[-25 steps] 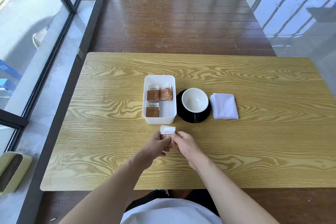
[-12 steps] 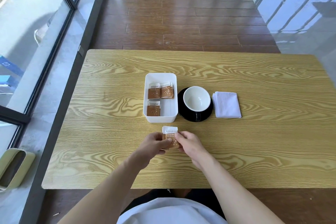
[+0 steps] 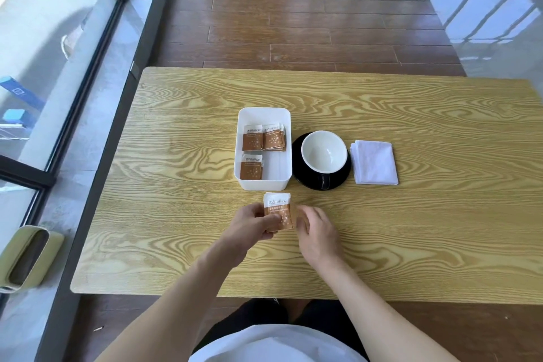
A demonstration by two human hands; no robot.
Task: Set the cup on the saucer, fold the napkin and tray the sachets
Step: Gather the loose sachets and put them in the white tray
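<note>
A white cup (image 3: 323, 150) stands on a black saucer (image 3: 299, 167) at the table's middle. To its right lies a folded white napkin (image 3: 373, 162). Left of the saucer is a white tray (image 3: 276, 184) holding several brown-and-white sachets (image 3: 252, 141). Just in front of the tray, my left hand (image 3: 252, 225) pinches a small stack of sachets (image 3: 279, 209) by the lower edge, thumb on top. My right hand (image 3: 317, 229) hovers beside the stack on its right, fingers loosely curled, not clearly touching it.
The wooden table (image 3: 411, 244) has a glass wall along its left side and a wooden floor behind. A green holder (image 3: 26, 258) sits on the floor at the lower left.
My right hand has let go of the sachet stack and drawn slightly right. My left hand keeps hold of the stack, which now shows more fully.
</note>
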